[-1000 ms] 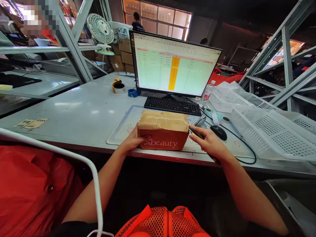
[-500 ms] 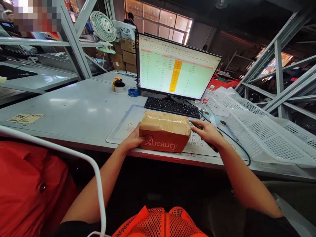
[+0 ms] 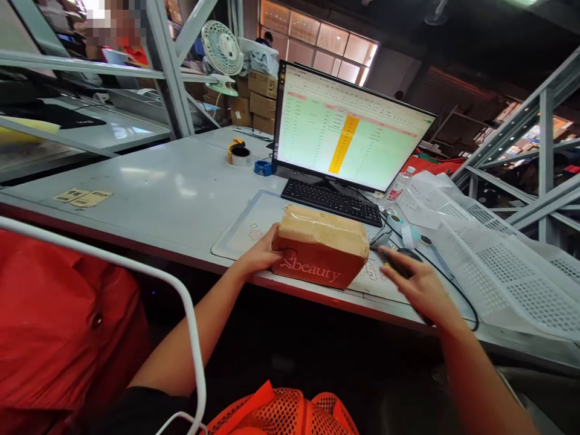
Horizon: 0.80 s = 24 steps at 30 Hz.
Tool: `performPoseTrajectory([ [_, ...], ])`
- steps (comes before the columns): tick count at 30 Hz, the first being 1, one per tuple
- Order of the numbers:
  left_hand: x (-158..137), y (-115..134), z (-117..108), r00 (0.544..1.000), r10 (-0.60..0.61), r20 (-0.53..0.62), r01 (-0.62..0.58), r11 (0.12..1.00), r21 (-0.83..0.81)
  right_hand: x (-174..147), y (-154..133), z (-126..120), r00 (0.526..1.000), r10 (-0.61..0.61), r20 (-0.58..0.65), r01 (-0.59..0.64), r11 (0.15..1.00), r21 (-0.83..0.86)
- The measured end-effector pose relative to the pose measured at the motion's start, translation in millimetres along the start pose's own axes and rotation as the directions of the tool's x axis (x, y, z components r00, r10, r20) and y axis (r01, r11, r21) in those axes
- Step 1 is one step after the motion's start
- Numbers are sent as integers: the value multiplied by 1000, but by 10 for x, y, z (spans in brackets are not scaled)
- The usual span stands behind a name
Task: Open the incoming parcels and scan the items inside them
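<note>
A taped cardboard box [image 3: 317, 260] with "beauty" printed on its reddish front stands on the desk mat, at the desk's front edge. My left hand [image 3: 261, 252] grips the box's left end, thumb on the front face and fingers behind it, partly hidden. Just off the right end of the box, my right hand [image 3: 423, 287] is closed around a dark-handled utility knife [image 3: 399, 263]. The knife's thin tip points at the box's right side; motion blurs it, and I cannot tell whether it touches the cardboard.
Behind the box are a black keyboard [image 3: 333, 199] and a monitor [image 3: 348, 130]. White perforated baskets [image 3: 512, 272] lie to the right, near label rolls and a cable. Tape rolls [image 3: 240, 156] and a paper label [image 3: 84, 196] lie left. A white rail [image 3: 172, 281] crosses the lower left.
My right hand has drawn back with the utility knife, away from the box's right end and toward me. My left hand keeps its grip on the box. The camera view has shifted left.
</note>
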State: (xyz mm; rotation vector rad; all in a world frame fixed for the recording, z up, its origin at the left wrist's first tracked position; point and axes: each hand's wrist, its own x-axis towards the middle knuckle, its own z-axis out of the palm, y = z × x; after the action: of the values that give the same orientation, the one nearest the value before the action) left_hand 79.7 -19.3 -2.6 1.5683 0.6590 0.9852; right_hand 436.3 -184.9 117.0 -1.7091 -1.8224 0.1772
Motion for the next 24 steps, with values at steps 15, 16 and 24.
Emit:
performPoseTrajectory([
  [15, 7, -13, -46, 994, 90, 59, -93, 994, 51, 1363, -1872, 614, 689, -300, 659, 723, 339, -602],
  [16, 5, -10, -46, 994, 85, 61, -88, 995, 48, 1339, -1847, 587, 687, -295, 664, 725, 335, -602],
  [24, -22, 108, -88, 998, -5, 66, 1, 998, 65, 928, -1213, -13, 771, -155, 618, 625, 372, -686],
])
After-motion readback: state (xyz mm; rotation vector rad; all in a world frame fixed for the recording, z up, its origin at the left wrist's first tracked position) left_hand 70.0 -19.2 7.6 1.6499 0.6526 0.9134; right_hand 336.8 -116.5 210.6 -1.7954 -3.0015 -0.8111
